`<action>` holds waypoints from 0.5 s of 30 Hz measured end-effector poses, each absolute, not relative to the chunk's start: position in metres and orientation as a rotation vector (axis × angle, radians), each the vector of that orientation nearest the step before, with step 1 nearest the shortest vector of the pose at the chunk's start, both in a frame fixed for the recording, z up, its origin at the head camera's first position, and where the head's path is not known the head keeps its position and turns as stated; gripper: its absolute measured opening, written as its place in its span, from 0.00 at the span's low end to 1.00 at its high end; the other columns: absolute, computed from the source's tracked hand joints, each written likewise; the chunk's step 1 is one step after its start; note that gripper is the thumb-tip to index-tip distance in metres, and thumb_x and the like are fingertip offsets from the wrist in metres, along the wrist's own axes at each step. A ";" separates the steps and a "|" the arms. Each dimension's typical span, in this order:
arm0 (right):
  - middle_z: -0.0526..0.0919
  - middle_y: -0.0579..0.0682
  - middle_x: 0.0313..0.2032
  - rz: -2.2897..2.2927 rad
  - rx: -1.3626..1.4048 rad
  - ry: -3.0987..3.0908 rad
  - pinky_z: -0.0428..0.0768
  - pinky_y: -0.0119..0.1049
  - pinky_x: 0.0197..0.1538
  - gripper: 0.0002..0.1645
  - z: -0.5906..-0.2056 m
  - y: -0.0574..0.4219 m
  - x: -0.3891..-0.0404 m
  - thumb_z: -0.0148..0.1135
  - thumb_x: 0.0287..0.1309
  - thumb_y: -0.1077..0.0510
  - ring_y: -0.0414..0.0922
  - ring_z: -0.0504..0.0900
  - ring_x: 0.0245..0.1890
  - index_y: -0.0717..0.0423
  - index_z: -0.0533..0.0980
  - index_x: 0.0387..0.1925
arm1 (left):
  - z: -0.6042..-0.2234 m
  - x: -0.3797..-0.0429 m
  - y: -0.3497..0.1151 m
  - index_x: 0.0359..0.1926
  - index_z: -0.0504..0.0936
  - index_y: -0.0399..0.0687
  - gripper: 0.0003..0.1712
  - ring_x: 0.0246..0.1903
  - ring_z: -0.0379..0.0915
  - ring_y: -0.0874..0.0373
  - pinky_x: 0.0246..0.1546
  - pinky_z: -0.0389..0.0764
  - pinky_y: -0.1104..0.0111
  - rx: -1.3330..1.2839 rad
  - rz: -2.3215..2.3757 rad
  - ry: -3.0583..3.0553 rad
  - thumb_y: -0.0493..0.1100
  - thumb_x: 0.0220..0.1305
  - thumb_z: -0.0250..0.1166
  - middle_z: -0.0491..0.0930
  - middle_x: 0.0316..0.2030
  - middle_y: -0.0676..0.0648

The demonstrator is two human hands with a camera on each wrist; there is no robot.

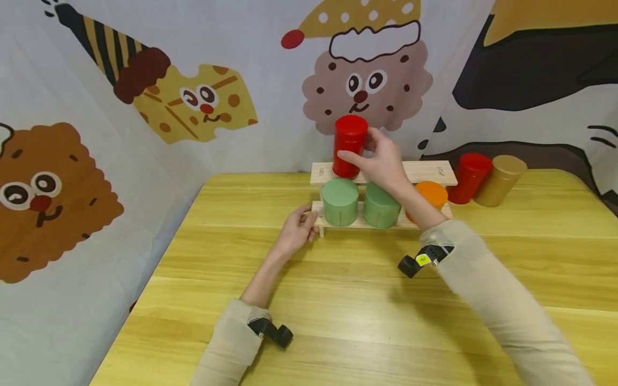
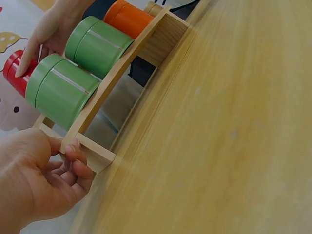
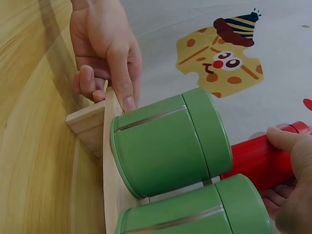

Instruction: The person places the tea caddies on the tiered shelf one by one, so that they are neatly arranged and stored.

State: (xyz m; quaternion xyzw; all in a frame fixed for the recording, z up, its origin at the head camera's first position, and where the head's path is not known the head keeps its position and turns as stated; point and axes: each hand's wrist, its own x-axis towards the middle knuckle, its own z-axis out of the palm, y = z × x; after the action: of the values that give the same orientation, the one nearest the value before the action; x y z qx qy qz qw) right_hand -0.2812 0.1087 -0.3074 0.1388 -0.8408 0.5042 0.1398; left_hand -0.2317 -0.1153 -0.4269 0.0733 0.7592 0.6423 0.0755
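My right hand [image 1: 386, 163] grips a tall red canister [image 1: 346, 150] upright, thumb on the near side. Its base overlaps the left part of the upper board of a two-step wooden rack [image 1: 425, 171]. At the rack's left end, my left hand [image 2: 44, 173] pinches the lower board between thumb and curled fingers. Two squat green canisters [image 1: 340, 201] [image 3: 165, 146] stand side by side on that lower step, just in front of the red one. Farther right on the same step is an orange canister [image 1: 431, 193], partly hidden by my right forearm.
Past the rack's right end, another red canister [image 1: 469, 179] and a gold canister [image 1: 499, 182] stand on the wooden table [image 1: 347, 300]. A white cloth with cartoon prints [image 1: 280, 107] hangs directly behind the table.
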 end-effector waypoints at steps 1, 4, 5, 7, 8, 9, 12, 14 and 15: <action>0.79 0.58 0.59 1.458 0.401 -2.431 0.74 0.52 0.63 0.41 -0.308 0.107 -0.282 0.74 0.59 0.47 0.56 0.77 0.58 0.61 0.69 0.67 | -0.427 -0.232 -0.115 0.73 0.62 0.33 0.29 0.22 0.71 0.58 0.22 0.73 0.73 0.218 1.925 2.277 0.43 0.80 0.53 0.78 0.30 0.42; 0.79 0.58 0.60 1.473 0.387 -2.444 0.74 0.52 0.64 0.41 -0.311 0.104 -0.285 0.73 0.60 0.46 0.55 0.77 0.59 0.60 0.68 0.67 | -0.427 -0.232 -0.115 0.73 0.61 0.32 0.29 0.23 0.71 0.58 0.22 0.74 0.73 0.208 1.920 2.280 0.43 0.80 0.53 0.78 0.30 0.42; 0.78 0.58 0.60 1.483 0.384 -2.442 0.73 0.52 0.64 0.41 -0.311 0.104 -0.285 0.73 0.60 0.47 0.55 0.77 0.59 0.60 0.68 0.67 | -0.427 -0.232 -0.115 0.73 0.61 0.32 0.29 0.23 0.72 0.58 0.22 0.74 0.73 0.205 1.919 2.280 0.43 0.80 0.53 0.78 0.31 0.42; 0.78 0.58 0.60 1.495 0.379 -2.443 0.73 0.51 0.64 0.40 -0.313 0.102 -0.287 0.73 0.60 0.47 0.55 0.77 0.59 0.60 0.69 0.67 | -0.428 -0.232 -0.115 0.74 0.60 0.32 0.30 0.23 0.72 0.58 0.22 0.74 0.73 0.203 1.919 2.279 0.43 0.80 0.53 0.78 0.31 0.42; 0.78 0.57 0.60 1.498 0.376 -2.446 0.74 0.51 0.64 0.40 -0.313 0.101 -0.287 0.73 0.60 0.47 0.54 0.77 0.59 0.60 0.69 0.67 | -0.428 -0.232 -0.115 0.74 0.60 0.32 0.30 0.23 0.72 0.58 0.22 0.74 0.73 0.203 1.919 2.280 0.43 0.80 0.53 0.78 0.31 0.42; 0.78 0.57 0.60 1.501 0.373 -2.447 0.74 0.50 0.64 0.40 -0.314 0.101 -0.288 0.73 0.60 0.47 0.54 0.77 0.59 0.60 0.69 0.67 | -0.428 -0.232 -0.115 0.74 0.59 0.31 0.30 0.23 0.72 0.58 0.23 0.74 0.73 0.207 1.922 2.278 0.43 0.80 0.53 0.78 0.32 0.42; 0.78 0.57 0.61 1.504 0.380 -2.449 0.74 0.49 0.64 0.41 -0.315 0.098 -0.290 0.73 0.60 0.47 0.55 0.77 0.59 0.60 0.68 0.68 | -0.428 -0.231 -0.115 0.74 0.59 0.31 0.30 0.23 0.72 0.58 0.23 0.74 0.73 0.212 1.922 2.282 0.43 0.80 0.53 0.78 0.32 0.42; 0.78 0.58 0.61 1.501 0.393 -2.450 0.74 0.50 0.64 0.42 -0.316 0.096 -0.291 0.74 0.60 0.47 0.55 0.77 0.59 0.60 0.67 0.69 | -0.428 -0.232 -0.115 0.74 0.60 0.31 0.30 0.23 0.72 0.58 0.23 0.74 0.73 0.211 1.923 2.283 0.43 0.80 0.53 0.78 0.31 0.42; 0.78 0.58 0.61 1.499 0.403 -2.449 0.74 0.50 0.64 0.42 -0.316 0.095 -0.291 0.74 0.60 0.48 0.55 0.77 0.59 0.60 0.67 0.69 | -0.427 -0.232 -0.116 0.74 0.60 0.31 0.30 0.23 0.72 0.58 0.23 0.74 0.73 0.212 1.923 2.284 0.43 0.80 0.53 0.78 0.31 0.43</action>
State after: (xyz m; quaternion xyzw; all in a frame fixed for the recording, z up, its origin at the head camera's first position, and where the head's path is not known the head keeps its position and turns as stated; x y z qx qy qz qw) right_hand -0.2910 0.0955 -0.3164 0.1380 -0.8385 0.5132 0.1205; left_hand -0.2317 -0.1156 -0.4274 0.0706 0.7610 0.6406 0.0740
